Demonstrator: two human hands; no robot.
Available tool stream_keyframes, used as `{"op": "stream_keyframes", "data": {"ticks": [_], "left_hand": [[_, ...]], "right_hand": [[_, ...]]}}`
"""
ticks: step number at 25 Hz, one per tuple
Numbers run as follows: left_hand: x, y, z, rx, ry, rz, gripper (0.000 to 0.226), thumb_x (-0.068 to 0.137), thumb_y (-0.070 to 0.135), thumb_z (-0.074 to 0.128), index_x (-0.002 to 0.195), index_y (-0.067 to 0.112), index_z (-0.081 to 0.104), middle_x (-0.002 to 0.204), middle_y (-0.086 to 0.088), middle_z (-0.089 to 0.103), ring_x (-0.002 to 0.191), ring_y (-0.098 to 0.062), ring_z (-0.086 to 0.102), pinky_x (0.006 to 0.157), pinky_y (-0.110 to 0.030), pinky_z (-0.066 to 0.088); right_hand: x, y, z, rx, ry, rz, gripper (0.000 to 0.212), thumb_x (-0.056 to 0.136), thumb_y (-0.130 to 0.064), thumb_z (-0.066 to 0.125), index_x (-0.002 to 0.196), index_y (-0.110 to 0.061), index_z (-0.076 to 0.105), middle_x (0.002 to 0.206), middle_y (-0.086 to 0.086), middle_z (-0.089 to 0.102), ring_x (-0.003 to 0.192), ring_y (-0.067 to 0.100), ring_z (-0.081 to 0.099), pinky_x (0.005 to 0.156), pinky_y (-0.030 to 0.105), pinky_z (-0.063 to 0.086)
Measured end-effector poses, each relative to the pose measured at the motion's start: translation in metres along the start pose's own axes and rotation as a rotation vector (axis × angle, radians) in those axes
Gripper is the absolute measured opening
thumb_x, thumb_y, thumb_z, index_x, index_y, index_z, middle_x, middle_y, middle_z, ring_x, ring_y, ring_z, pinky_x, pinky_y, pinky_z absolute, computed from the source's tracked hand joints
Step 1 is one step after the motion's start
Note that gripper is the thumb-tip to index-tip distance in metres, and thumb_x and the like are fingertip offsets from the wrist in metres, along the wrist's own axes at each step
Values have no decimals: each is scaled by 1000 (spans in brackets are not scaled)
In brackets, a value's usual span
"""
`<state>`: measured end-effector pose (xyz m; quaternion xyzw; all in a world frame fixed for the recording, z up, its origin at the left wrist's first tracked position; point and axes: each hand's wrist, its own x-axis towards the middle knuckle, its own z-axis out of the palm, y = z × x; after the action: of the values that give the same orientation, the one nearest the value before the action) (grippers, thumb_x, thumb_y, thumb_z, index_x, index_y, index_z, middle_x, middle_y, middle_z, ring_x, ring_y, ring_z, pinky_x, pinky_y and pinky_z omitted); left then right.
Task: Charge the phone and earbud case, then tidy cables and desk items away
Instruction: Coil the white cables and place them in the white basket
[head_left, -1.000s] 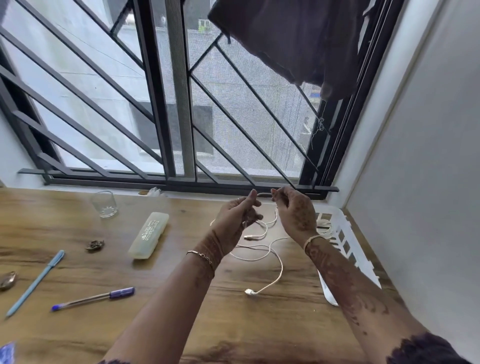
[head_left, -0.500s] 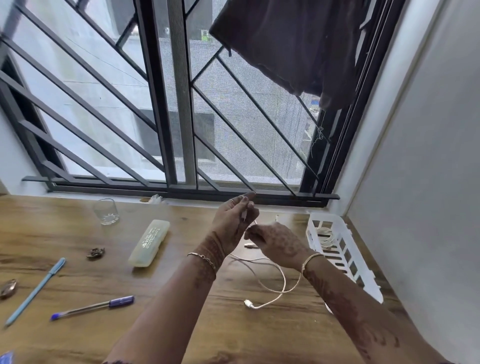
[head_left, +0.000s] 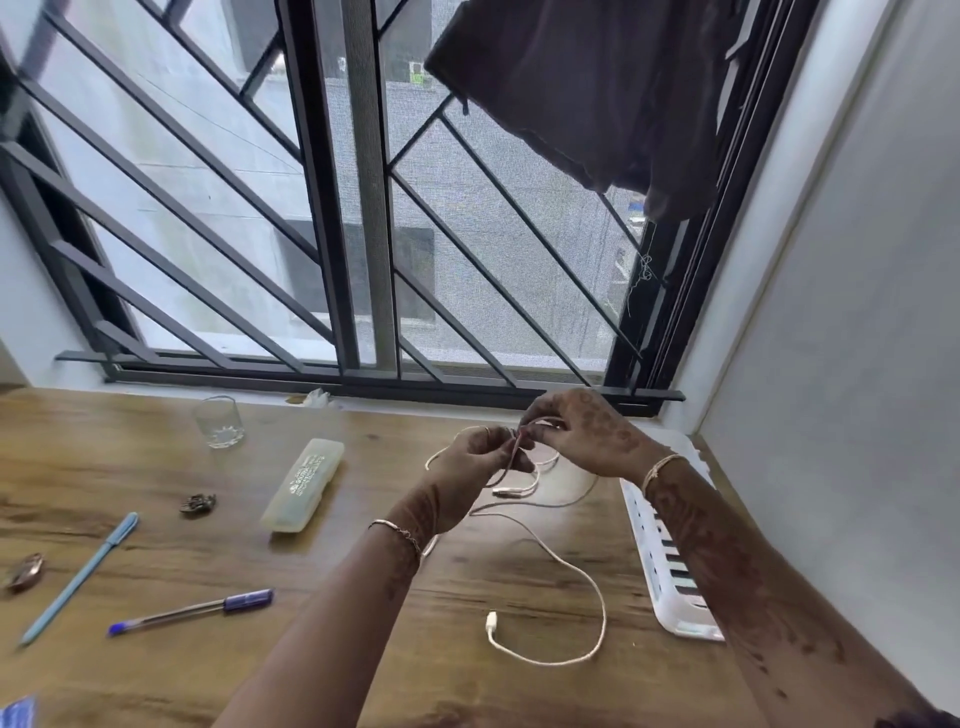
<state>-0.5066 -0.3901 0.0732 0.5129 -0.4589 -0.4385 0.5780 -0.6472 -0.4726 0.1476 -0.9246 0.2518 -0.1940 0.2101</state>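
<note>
Both hands are meeting above the desk (head_left: 363, 649), near the window. The left hand (head_left: 475, 460) is curling its fingers around the white cable (head_left: 574, 564), pinching a few strands against the thumb. The right hand (head_left: 589, 434), just beside it and touching it at the fingertips, is pinching a loop of the same cable with bent fingers. From the hands the cable is hanging down and trailing over the wood, its plug (head_left: 492, 621) lying nearer the person. A white basket (head_left: 670, 603) is sitting against the right wall, partly under the right forearm. A pencil case (head_left: 304, 484), a glass (head_left: 218, 421) and two pens (head_left: 197, 610) are lying to the left.
</note>
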Motion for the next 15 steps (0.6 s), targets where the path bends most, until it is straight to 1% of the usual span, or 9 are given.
{"op": "stream_keyframes", "data": {"ticks": [2,3,4,6,8,10,12,14,15], "left_hand": [[-4,7,2,-117,-46,-39,22,97,2,42,94,8,63,64,2,60,59,-7,58,58,-11,42],[-7,10,3,-221,-72,-69,25,98,3,38,96,6,63,61,3,56,54,-7,53,58,-12,42],[-9,13,3,-323,-87,-105,27,99,4,35,99,3,62,59,3,52,52,-6,48,64,-15,43],[-11,15,3,-456,-92,-170,29,100,8,32,102,1,60,55,4,44,46,-5,40,83,-26,44],[-11,15,5,-526,-94,-192,32,101,18,32,102,1,59,52,6,38,40,-5,34,90,-36,48],[-11,19,8,-582,-107,-185,37,100,31,35,95,4,60,50,7,32,37,-4,27,83,-38,56],[-7,25,11,-643,-87,-157,32,97,33,40,88,8,58,49,8,28,36,-3,24,76,-36,59],[-4,34,13,-726,-48,-118,29,98,30,40,81,11,54,49,8,31,37,-4,28,71,-31,59],[-1,36,14,-767,-25,-102,29,98,30,38,79,12,52,49,8,33,37,-4,31,67,-29,59]], "right_hand": [[3,6,2,68,29,6,6,86,-16,67,86,-17,73,83,-5,72,82,8,66,77,19,48],[5,9,5,98,52,14,6,86,-17,67,88,-16,73,84,-5,72,83,8,65,75,17,46],[6,12,7,120,74,20,7,87,-18,67,90,-17,73,86,-6,72,84,6,64,74,14,44],[7,16,11,136,108,15,9,89,-20,65,91,-18,73,87,-10,71,81,-1,61,72,10,40],[7,18,15,123,154,18,12,92,-22,62,91,-19,73,85,-11,71,74,-7,58,69,10,40],[5,17,21,125,219,33,13,92,-24,60,89,-18,72,79,-13,70,66,-9,57,67,11,41],[-1,17,29,127,272,53,14,93,-20,59,89,-17,71,71,-20,62,62,-13,55,63,6,36],[-8,14,38,114,254,73,16,94,-16,56,95,-15,72,75,-20,63,58,-12,52,61,4,35],[-12,12,43,98,225,80,17,94,-15,55,98,-14,72,80,-15,67,60,-9,51,61,7,36]]}}
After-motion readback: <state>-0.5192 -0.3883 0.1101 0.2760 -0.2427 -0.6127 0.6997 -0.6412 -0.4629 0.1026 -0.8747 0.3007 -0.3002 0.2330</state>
